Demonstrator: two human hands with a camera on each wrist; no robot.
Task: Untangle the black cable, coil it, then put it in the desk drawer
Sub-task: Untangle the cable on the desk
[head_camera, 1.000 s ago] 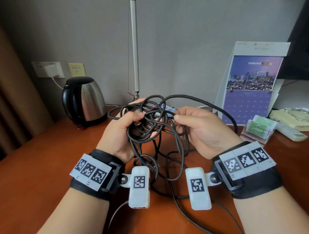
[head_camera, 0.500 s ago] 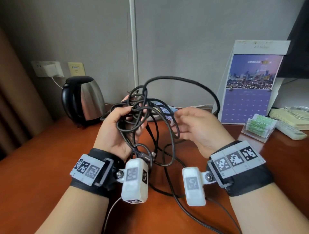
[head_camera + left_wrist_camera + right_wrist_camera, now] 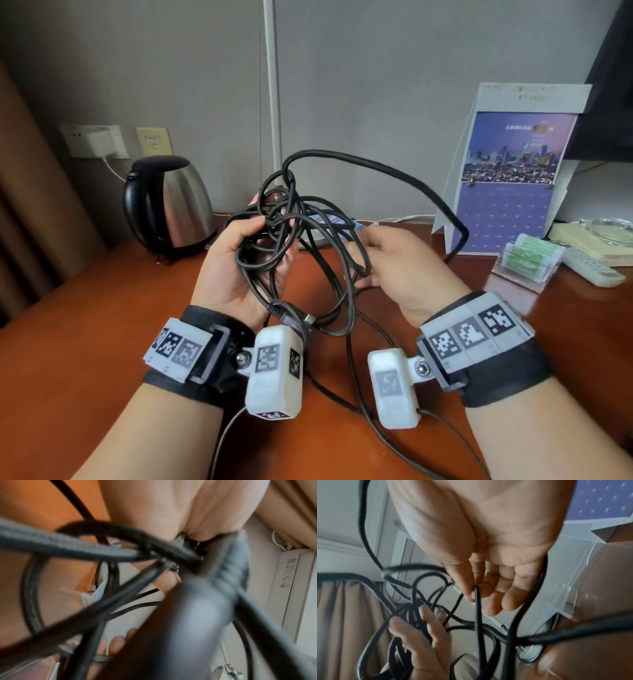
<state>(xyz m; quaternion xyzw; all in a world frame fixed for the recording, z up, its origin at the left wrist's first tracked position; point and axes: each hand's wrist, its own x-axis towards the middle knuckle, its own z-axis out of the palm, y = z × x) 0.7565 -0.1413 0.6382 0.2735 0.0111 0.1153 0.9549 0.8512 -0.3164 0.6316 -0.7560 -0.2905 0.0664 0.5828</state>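
The tangled black cable (image 3: 329, 219) hangs in the air between both hands above the wooden desk (image 3: 68, 342). My left hand (image 3: 246, 260) grips the knotted bunch, fingers curled round several strands (image 3: 96, 550). My right hand (image 3: 387, 263) pinches one strand (image 3: 476, 601) between thumb and forefinger, its other fingers loosely extended. A wide loop (image 3: 404, 174) arches up and over to the right, down toward the desk. A USB plug end (image 3: 310, 320) dangles just below my left palm. More cable trails on the desk under the wrists. The desk drawer is not in view.
A steel kettle (image 3: 171, 205) stands at the back left below wall sockets with a white charger (image 3: 102, 144). A white pole (image 3: 272, 96) rises behind the hands. A calendar stand (image 3: 513, 185), a clear card holder (image 3: 529, 262) and a white remote (image 3: 596, 270) sit at the right.
Both hands have risen and drawn apart. The large loop swung up and out to the right, and the tangle has loosened between the hands.
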